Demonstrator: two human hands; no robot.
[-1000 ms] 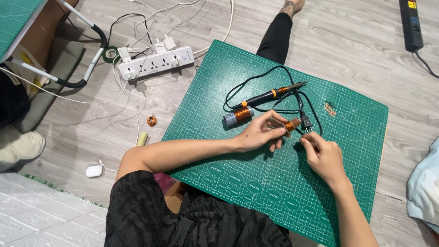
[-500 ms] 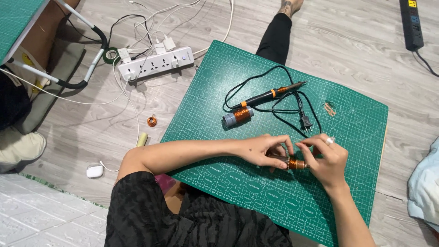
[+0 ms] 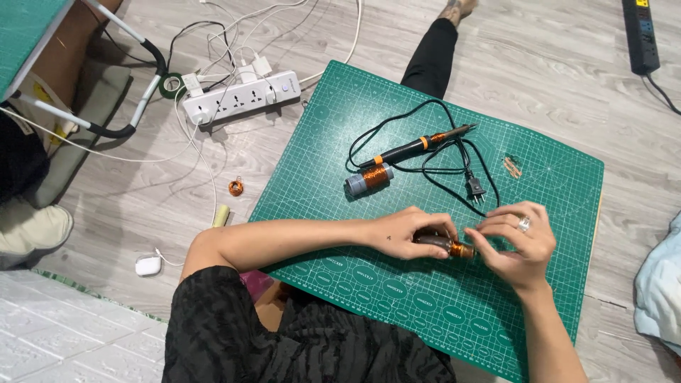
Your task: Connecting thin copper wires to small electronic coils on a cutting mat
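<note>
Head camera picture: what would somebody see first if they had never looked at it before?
First the big green cutting mat on the grey floor, with both hands meeting near its middle: the left hand and right hand hold a small coil of copper wire between them. Just beyond them lie a black and orange soldering iron with its looped cord and a grey spool of copper wire. A white power strip sits off the mat's far left corner.

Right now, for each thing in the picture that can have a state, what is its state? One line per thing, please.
Left hand: closed around the dark coil.
Right hand: fingers pinching the coil's copper end.
Copper-wound coil: held between both hands, just over the mat.
Soldering iron: lying on the cutting mat, plug loose, not connected.
Wire spool: lying on its side.
White power strip: on the floor, chargers plugged in.
</note>
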